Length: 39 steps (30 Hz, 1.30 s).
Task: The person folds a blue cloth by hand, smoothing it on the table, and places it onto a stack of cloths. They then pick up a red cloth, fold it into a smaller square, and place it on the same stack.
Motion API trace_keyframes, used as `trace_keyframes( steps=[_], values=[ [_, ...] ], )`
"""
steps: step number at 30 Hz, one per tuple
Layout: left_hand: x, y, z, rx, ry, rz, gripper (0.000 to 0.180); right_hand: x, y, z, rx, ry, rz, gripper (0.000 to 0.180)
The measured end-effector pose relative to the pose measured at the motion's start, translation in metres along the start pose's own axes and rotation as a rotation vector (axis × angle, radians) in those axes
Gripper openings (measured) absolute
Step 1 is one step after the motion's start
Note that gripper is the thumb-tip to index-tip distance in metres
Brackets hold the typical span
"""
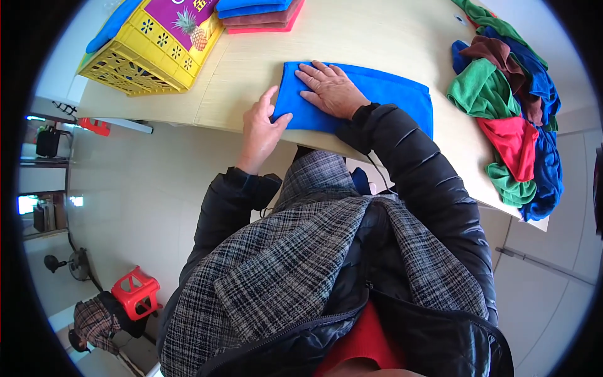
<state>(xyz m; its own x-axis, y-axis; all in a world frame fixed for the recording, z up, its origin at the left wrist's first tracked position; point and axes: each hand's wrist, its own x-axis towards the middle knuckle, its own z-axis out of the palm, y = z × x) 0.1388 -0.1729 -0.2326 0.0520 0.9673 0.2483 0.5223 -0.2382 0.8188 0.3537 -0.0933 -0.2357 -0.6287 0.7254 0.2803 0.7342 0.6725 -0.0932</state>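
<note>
A blue cloth (389, 100), folded into a long flat strip, lies along the near edge of the pale table (251, 56). My right hand (333, 90) rests flat on the cloth's upper left part, fingers stretched to the left and nothing gripped. At the cloth's left end is my left hand (262, 129), its thumb and fingers apart. The left thumb reaches the cloth's lower left corner; whether it presses on it I cannot tell. Both forearms wear black padded sleeves.
A yellow plastic crate (151, 47) stands at the table's far left. Beside it is a stack of folded cloths (260, 16). Loose green, red, brown and blue cloths (502, 107) are heaped at the right. A person (103, 320) is by a red stool (137, 293) at the lower left.
</note>
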Motion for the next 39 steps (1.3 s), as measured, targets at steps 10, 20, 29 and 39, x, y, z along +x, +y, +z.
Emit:
trace_keyframes(
  steps=[10,20,29,39],
  values=[
    [-0.022,0.020,0.001,0.459,0.170,0.059,0.063,0.000,-0.005,0.000,-0.026,-0.005,0.022,0.057],
    [0.011,0.047,0.014,0.502,0.115,0.431,0.057,-0.003,0.001,0.002,-0.065,-0.002,0.020,0.056],
    [0.042,-0.002,0.055,0.545,-0.105,0.312,0.077,-0.011,-0.001,-0.007,-0.073,-0.030,0.045,0.057],
    [0.039,0.006,0.051,0.709,-0.160,0.229,0.081,-0.108,0.077,-0.044,-0.132,-0.049,0.333,0.061]
  ],
)
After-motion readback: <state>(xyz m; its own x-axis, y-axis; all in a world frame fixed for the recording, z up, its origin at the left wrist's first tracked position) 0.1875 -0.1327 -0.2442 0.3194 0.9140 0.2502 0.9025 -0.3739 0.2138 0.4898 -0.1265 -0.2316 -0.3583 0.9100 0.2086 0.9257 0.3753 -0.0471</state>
